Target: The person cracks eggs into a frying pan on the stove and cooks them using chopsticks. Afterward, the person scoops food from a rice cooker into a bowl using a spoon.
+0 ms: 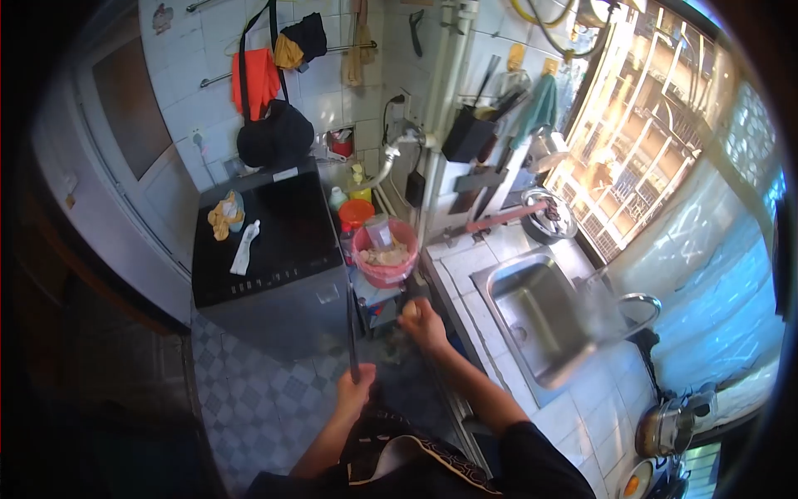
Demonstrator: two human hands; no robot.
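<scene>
My left hand (355, 389) is closed around the lower end of a long, thin, dark knife-like tool (352, 333), which points up and away from me. Its exact kind is hard to make out from this edge-on angle. In my right hand (427, 326), closed beside the counter's edge, is a small round pale-yellow thing (411, 309), mostly covered by my fingers. Just beyond both hands stands a pink bin (402, 273) with pale scraps and a clear plastic cup inside.
To the left is a black-topped washing machine (291, 208) with a white tube (245, 248) and a crumpled cloth on top. At right, a steel sink (532, 316) is set into the white tiled counter (573, 416). A glass pot (662, 428) stands at the lower right.
</scene>
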